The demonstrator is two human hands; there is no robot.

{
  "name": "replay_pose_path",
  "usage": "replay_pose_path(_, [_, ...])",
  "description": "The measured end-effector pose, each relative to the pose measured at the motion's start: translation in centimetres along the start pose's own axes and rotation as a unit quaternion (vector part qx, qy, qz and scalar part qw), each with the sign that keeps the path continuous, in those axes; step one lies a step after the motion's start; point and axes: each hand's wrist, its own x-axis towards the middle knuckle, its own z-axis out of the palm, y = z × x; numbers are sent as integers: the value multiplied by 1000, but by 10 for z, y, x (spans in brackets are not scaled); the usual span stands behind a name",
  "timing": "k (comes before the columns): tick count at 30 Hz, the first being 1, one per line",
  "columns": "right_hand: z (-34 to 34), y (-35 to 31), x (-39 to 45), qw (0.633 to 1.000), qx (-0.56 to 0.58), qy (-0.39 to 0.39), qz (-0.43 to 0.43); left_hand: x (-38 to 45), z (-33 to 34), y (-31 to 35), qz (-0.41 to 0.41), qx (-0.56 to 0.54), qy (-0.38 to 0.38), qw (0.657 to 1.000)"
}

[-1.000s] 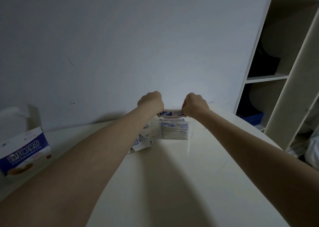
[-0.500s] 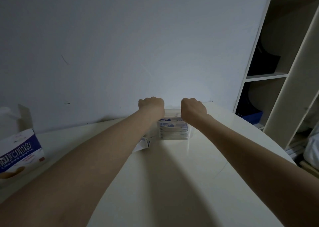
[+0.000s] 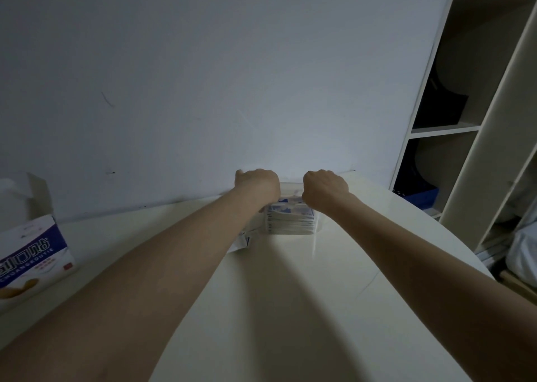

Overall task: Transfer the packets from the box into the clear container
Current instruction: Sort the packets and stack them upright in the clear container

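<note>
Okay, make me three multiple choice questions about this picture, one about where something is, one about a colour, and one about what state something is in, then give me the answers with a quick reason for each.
1. Where does the box stand?
A. far left on the table
B. inside the shelf unit
C. between the two hands

2. What colour is the band with the lettering on the box?
A. red
B. blue
C. green

3. What is in the clear container?
A. nothing
B. a single packet
C. a stack of packets

Answers:
1 A, it sits at the left edge of the table, well apart from the hands.
2 B, white characters lie on a blue band.
3 C, layered packet edges show through its near wall, below the left hand and right hand.
</note>
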Motion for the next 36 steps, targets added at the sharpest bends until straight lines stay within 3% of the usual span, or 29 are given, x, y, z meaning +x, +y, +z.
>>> replay_pose_path(2, [-5,-2,-4,1000,4,16,10,-3,-5,-5,8,0,41,999])
replay_pose_path(5, [-19,-11,-8,993,40,111,0,-9,-14,-23,6,-45,132,990])
replay_pose_path(8, [-30,-33,-14,976,117,165,-84,-20,-14,-47,-4,-78,170,982])
replay_pose_path(12, [-21,-69,-32,949,141,60,-277,-45,3,-80,-6,-97,81,992])
replay_pose_path(14, [-6,-81,-39,939,114,-10,-324,-60,15,-100,13,-113,17,993])
replay_pose_path(18, [28,-97,-46,945,132,-58,-292,-88,38,-130,50,-130,-63,988])
replay_pose_path(28, [25,-91,-50,955,153,-57,-248,-95,56,-145,40,-200,-33,978])
replay_pose_path(31, [19,-74,-49,957,156,-90,-229,-96,54,-148,55,-315,-52,946])
replay_pose_path(34, [17,-74,-56,958,113,-116,-238,-90,52,-151,4,-419,10,908])
replay_pose_path(36, [19,-84,-59,959,52,-97,-259,-85,54,-151,-53,-399,14,915])
